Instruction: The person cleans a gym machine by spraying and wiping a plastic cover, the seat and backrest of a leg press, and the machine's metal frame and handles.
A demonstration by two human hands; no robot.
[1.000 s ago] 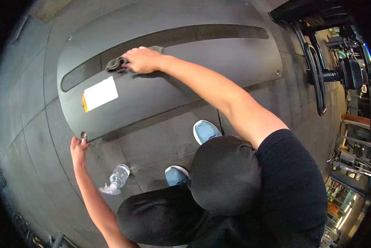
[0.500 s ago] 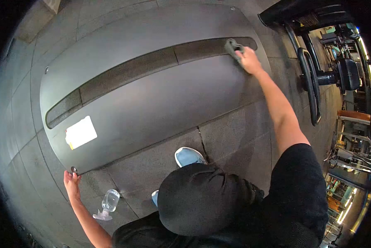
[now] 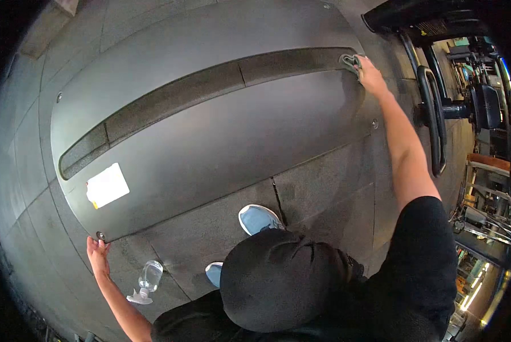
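One bolt [image 3: 59, 97] sits near the upper left corner of a long grey panel [image 3: 221, 131], which lies on the dark tiled floor [image 3: 335, 199]. A curved slot [image 3: 181, 102] begins close to the panel's left edge and runs almost to its right edge. The left hand [image 3: 98, 256] reaches the panel's lower left corner, fingertips at its edge just beside another bolt [image 3: 100, 235]; whether they clamp it or only rest there, I cannot tell. A white label [image 3: 108, 186] with a bit of orange and yellow is on the panel, above that corner. Below the panel's lower edge, a clear spray bottle [image 3: 150, 277] lies on the floor, near the left forearm. Two blue shoes [image 3: 258, 219] stand farther right, partly hidden by a dark-clothed knee [image 3: 281, 279]. At the slot's right end, a grey cloth [image 3: 349, 61] is bunched against the panel near its right edge. The fingers of the right hand [image 3: 371, 77] are clamped on it. Past that edge stands a machine with a black handle [image 3: 438, 125].
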